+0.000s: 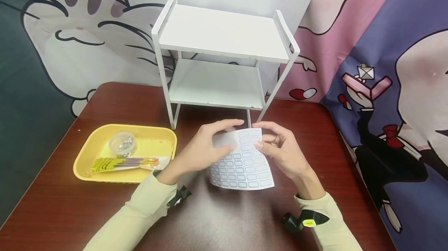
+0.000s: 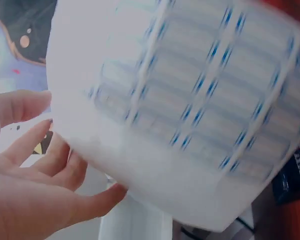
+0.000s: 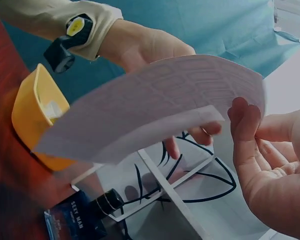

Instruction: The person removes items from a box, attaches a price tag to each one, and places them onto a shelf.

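Note:
Both hands hold up a white sheet of stickers (image 1: pixel 241 165) with rows of blue-edged rectangular labels; it bows and its lower part hangs free above the table. My right hand (image 1: pixel 287 150) pinches its upper right edge between thumb and index finger, as the right wrist view also shows. At the upper left, my left hand (image 1: pixel 204 146) holds the sheet, thumb in front and some fingers behind. Its index finger stretches above the top edge. In the right wrist view the sheet (image 3: pixel 170 95) is seen edge-on, a strip turned over, and partly covers the left hand.
A white two-tier rack (image 1: pixel 224 33) stands behind the hands. On the left, a yellow tray (image 1: pixel 82 154) holds a round clear container (image 1: pixel 122 144) and a packet of slim sticks (image 1: pixel 126 163). A dark box (image 3: pixel 77 215) and a black-capped item (image 3: pixel 107 202) appear near the rack.

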Demonstrator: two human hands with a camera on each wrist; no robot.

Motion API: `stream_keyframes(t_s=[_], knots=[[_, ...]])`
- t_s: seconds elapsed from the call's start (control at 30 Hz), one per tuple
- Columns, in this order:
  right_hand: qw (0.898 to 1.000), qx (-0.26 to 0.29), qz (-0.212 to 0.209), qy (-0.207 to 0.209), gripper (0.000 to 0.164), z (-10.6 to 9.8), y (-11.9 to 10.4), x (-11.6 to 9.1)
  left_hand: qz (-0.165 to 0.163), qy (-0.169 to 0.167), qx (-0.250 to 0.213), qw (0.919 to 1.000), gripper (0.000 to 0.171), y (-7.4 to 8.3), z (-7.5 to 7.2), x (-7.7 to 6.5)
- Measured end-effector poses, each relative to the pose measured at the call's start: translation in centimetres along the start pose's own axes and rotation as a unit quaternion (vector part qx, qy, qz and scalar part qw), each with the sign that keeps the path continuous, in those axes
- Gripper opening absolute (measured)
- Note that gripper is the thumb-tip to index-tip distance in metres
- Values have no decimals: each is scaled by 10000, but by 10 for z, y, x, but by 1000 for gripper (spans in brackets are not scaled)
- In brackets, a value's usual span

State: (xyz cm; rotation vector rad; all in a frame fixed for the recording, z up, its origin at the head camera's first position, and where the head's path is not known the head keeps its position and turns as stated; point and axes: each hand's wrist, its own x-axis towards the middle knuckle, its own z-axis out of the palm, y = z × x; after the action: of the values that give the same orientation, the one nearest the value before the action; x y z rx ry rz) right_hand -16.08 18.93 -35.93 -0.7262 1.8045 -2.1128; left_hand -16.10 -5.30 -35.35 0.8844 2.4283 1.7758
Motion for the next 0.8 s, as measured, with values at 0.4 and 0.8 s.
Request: stream_keyframes(t_s=[0.4, 0.8], knots=[[9997, -219, -68, 29, 46, 2, 4, 1, -198, -1050, -1615, 9811, 53, -5, -3, 5], [9996, -243, 37, 158, 48, 4, 7, 2, -342, -955, -1161, 9880, 30, -10, -7, 4]])
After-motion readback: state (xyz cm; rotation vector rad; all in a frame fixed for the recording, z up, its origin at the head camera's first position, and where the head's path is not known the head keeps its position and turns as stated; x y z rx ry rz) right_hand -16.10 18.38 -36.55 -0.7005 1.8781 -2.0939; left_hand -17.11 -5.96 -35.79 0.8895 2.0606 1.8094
